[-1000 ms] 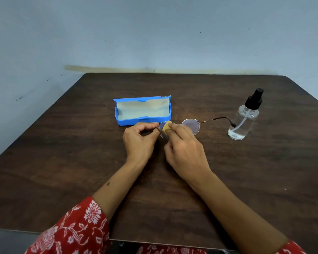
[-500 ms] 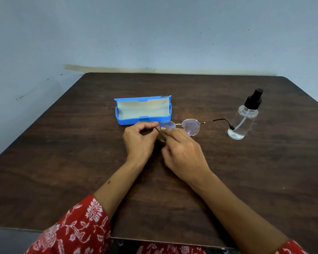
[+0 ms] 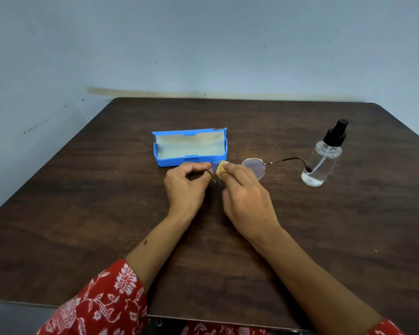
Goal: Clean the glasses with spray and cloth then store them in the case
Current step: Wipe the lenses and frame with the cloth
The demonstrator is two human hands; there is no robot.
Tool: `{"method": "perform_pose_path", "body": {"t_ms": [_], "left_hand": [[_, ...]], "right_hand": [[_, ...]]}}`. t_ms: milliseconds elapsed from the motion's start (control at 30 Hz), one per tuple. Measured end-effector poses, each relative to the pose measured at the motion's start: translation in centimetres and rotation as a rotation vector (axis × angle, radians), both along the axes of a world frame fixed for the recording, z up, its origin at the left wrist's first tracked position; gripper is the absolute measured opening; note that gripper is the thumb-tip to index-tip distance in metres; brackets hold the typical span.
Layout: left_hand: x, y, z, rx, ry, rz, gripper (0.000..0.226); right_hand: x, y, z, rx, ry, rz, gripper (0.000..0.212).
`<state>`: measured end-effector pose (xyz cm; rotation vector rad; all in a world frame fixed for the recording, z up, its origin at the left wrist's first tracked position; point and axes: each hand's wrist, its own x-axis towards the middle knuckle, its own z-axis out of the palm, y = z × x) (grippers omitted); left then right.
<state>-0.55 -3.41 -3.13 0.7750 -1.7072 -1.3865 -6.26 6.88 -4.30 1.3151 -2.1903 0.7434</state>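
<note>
Left grip [image 3: 186,184] pinches glasses [image 3: 253,168] temple; right grip [image 3: 247,197] presses yellow cloth [image 3: 220,169] on round, thin-rimmed lens.

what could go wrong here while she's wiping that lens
1. The right hand presses a small yellow cloth on one lens while the left hand grips only the thin frame at that side of the glasses; hard pressure might bend it.
2. The far temple tip lies right by the spray bottle; a sideways shift could tip it.
3. The other lens looks unwiped.
</note>
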Motion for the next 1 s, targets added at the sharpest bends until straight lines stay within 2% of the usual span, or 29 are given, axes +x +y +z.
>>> {"method": "perform_pose_path", "body": {"t_ms": [100, 267, 400, 533, 700, 867, 1000], "left_hand": [[0.04, -0.07, -0.07, 0.008, -0.01, 0.0, 0.015], [0.04, 0.05, -0.05, -0.011, -0.002, 0.006, 0.015], [-0.02, -0.09, -0.17, -0.007, 0.0, 0.002, 0.015], [-0.19, -0.24, -0.35, 0.002, -0.004, 0.006, 0.014], [-0.29, -0.28, -0.43, 0.009, -0.004, 0.015, 0.012], [-0.38, -0.24, -0.34, -0.016, -0.017, 0.013, 0.014], [-0.49, -0.29, -0.43, -0.011, -0.03, 0.023, 0.012]], "right_hand": [[0.32, 0.07, -0.01, 0.0, 0.023, 0.055, 0.039], [-0.12, 0.0, -0.04, -0.001, -0.011, -0.035, 0.04], [0.28, -0.06, -0.02, -0.006, 0.015, 0.036, 0.039], [-0.09, -0.13, 0.0, -0.001, -0.03, -0.035, 0.041], [0.26, -0.09, -0.01, 0.002, 0.0, 0.05, 0.041], [-0.43, -0.29, -0.32, 0.0, -0.016, -0.027, 0.043], [0.03, -0.26, -0.27, 0.002, 0.011, 0.045, 0.042]]}}
